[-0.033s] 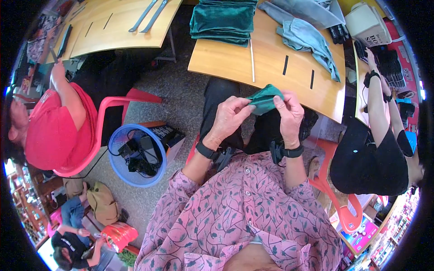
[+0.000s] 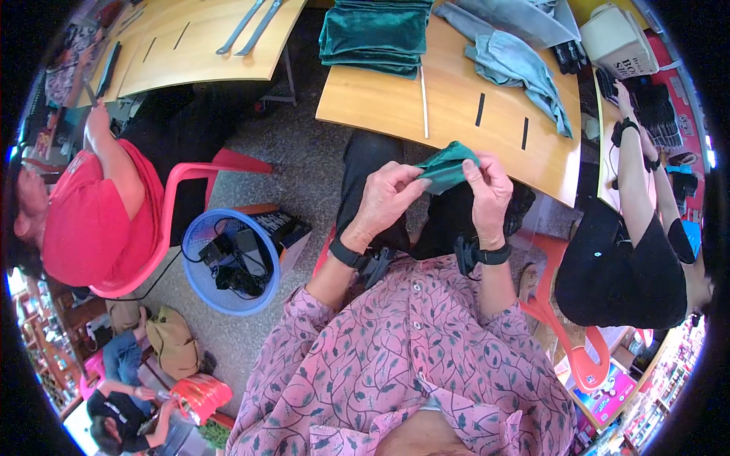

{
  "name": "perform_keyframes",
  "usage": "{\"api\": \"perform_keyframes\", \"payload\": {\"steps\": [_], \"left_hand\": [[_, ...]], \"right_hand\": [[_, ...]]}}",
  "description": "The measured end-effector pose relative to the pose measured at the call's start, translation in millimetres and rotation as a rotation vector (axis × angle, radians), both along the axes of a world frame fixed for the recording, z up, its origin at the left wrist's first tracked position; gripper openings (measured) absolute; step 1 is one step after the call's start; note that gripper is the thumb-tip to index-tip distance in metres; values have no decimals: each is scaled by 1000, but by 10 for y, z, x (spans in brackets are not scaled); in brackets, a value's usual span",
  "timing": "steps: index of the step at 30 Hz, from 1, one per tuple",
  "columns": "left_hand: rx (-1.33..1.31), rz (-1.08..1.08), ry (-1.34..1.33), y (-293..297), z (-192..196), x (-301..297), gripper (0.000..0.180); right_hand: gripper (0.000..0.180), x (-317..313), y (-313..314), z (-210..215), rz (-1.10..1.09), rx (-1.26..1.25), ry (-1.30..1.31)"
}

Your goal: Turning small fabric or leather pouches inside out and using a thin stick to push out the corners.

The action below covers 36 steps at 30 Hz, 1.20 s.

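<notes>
A small piece of green cloth [image 2: 447,167] is pinched between the left hand [image 2: 386,199] and the right hand [image 2: 487,190], both closed on it above the lap, just short of the wooden table [image 2: 456,114]. The piece appears partly folded. A stack of green cloth [image 2: 376,34] and a grey cloth [image 2: 513,64] are left on the table, seemingly awaiting handling.

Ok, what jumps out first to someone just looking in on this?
Both hands, left hand and right hand, pinch a small green cloth at centre, in front of the wooden table. A stack of green fabric sits on the table's far end. At left, a person in red sits on a pink chair by a blue basket.
</notes>
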<state>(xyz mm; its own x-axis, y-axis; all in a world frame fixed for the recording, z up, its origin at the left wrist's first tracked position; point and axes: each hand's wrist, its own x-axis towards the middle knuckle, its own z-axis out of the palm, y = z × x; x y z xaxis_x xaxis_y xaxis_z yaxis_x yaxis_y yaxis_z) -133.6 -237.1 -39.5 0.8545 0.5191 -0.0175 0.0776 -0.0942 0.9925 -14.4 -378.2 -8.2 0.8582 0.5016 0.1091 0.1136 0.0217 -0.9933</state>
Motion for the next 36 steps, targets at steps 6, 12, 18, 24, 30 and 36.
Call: {"api": "perform_keyframes", "payload": {"steps": [6,12,18,24,30,36], "left_hand": [[163,-77,-150,13,19,0,28],[-450,-325,-55,37,20,-65,20],[-504,-225,-118,96,71,-69,13],[-573,-223,-146,59,84,-70,12],[-693,-608,13,-1,81,-94,16],[-964,-671,-70,-93,20,-156,23]], "right_hand": [[13,-46,66,63,-43,-124,-51],[17,25,138,-46,30,-113,73],[20,46,50,103,213,-235,347],[18,-7,70,-30,321,-66,384],[15,-8,211,7,166,-68,541],[15,-28,292,-128,219,-146,556]]}}
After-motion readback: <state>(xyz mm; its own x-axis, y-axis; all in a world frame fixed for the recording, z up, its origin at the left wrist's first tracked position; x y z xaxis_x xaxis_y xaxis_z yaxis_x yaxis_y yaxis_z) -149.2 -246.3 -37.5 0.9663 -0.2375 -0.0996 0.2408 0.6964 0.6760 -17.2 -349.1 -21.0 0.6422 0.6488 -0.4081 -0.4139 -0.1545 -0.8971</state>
